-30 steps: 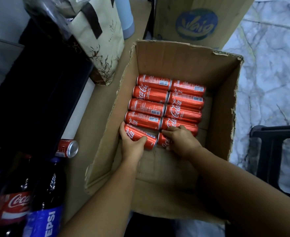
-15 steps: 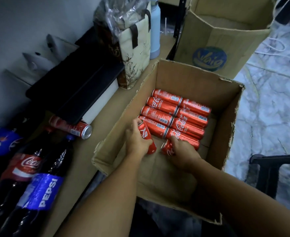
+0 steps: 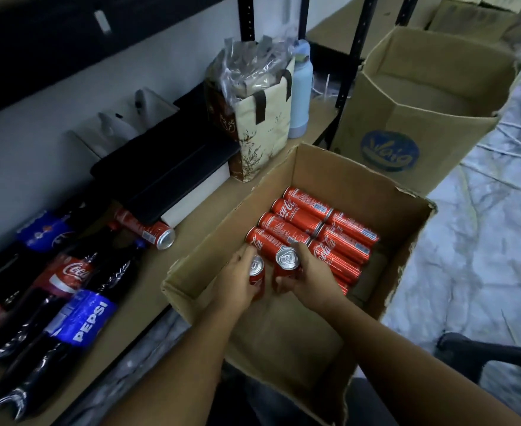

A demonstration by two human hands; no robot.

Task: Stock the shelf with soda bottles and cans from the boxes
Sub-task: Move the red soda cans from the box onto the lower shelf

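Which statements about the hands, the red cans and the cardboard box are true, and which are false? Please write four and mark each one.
1. The left hand grips a red metal can, and the right hand grips a second red can. True.
2. The open brown cardboard box holds no cans. False: rows of red cans lie on their sides in it.
3. A single red can lies on its side on the shelf board, outside the box. True.
4. The dark plastic bottle with the blue Pepsi label stands upright. False: it lies on its side on the shelf board.
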